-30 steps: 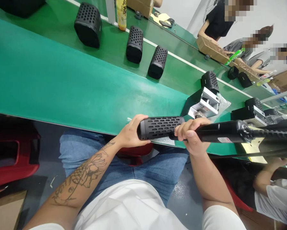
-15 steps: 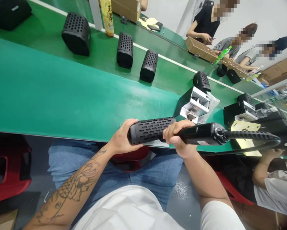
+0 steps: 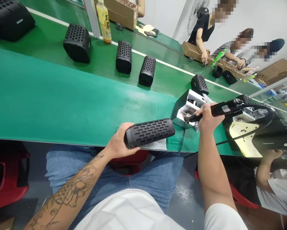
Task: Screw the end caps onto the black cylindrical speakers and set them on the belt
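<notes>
What the left hand (image 3: 119,144) grips is one casing (image 3: 151,132).

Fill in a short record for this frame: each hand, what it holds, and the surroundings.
Left hand: around the left end of a black perforated housing
Right hand: gripping a corded tool, tip at the silver box
Housing and tool: apart
Surface: green bench
Farther back: other housings, yellow bottle
People: co-workers farther back and at right

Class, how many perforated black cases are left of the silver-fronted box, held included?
5: one case in the left hand, one cropped case at top left, three cases along the green surface. Some may be hidden.
</notes>
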Motion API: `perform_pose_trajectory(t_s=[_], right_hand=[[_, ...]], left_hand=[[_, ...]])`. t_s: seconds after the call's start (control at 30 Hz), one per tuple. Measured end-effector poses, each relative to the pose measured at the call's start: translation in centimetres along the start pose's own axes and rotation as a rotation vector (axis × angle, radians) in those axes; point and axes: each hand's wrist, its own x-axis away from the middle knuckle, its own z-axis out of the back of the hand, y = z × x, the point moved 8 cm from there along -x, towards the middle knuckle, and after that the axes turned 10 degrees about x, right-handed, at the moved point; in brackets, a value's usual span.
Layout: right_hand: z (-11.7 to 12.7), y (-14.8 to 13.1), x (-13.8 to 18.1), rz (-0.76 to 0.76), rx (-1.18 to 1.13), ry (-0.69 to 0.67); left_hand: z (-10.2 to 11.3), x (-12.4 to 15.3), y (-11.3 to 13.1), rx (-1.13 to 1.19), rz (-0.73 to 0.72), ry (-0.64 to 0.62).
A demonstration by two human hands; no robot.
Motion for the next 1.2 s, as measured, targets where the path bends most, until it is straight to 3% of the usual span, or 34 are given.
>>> perform_pose_trajectory(t_s=[0.1, 0.23, 0.4, 0.5, 0.7, 0.9, 1.2], right_hand=[[0.2, -1.8, 1.2, -0.004, -0.037, -0.011], [-0.4, -8.1, 4.3, -0.006, -0.217, -0.059], [-5.2, -17.4, 11.3, 0.046, -0.546, -0.418], [-8.6, -20.2, 14.5, 0.043, -0.628, -0.576], [-12.8, -19.6, 16.6, -0.024, -0.59, -0.657], [-13.6, -16.9, 17.9, -0.102, -0.461, -0.736], [-14.5, -15.9, 18.9, -0.152, -0.41, -0.845]], left_hand=[[-0.2, -0.1, -0.1, 0.004, 0.026, -0.006], [-0.5, -0.4, 0.0, 0.021, 0.045, -0.033], [-0.7, -0.8, 0.5, 0.039, 0.018, -0.064], [-0.7, -0.9, 0.8, 0.057, 0.021, -0.068], [-0.9, -1.2, 0.5, 0.074, 0.106, -0.053], [-1.2, -1.3, 0.6, 0.076, 0.124, -0.064], [-1.6, -1.4, 0.7, 0.075, 0.126, -0.059]])
